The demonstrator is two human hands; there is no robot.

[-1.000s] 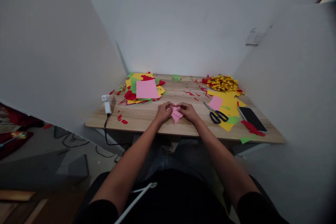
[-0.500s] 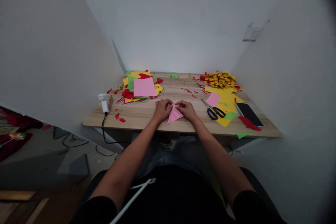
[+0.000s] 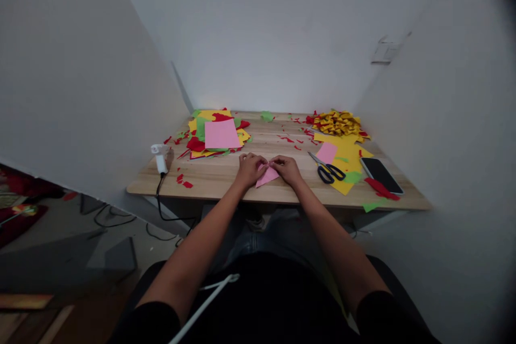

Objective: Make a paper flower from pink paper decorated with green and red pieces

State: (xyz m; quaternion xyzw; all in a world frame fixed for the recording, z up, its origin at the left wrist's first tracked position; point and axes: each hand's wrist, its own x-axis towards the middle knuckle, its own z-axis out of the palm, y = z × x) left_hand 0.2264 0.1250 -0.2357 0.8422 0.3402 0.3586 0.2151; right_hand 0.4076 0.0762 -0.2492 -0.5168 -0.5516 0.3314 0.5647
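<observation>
A small folded pink paper (image 3: 266, 176) lies on the wooden table (image 3: 226, 177) near its front edge. My left hand (image 3: 250, 167) pinches its upper left part with curled fingers. My right hand (image 3: 285, 167) grips its upper right part, fingers closed too. The fingertips of both hands meet over the paper's top edge, which they hide. Only the lower pink corner shows between the hands.
A stack of pink, yellow, red and green sheets (image 3: 220, 135) lies at the back left. A white glue gun (image 3: 160, 157) with a cable stands at the left edge. Black-handled scissors (image 3: 328, 169), yellow sheets (image 3: 346, 155), a phone (image 3: 381, 174) and a heap of folded yellow-red pieces (image 3: 339, 122) sit right. White panels wall both sides.
The pink paper showed as a larger triangle half a second ago; now it is folded smaller under my fingertips. Both hands stayed in nearly the same place.
</observation>
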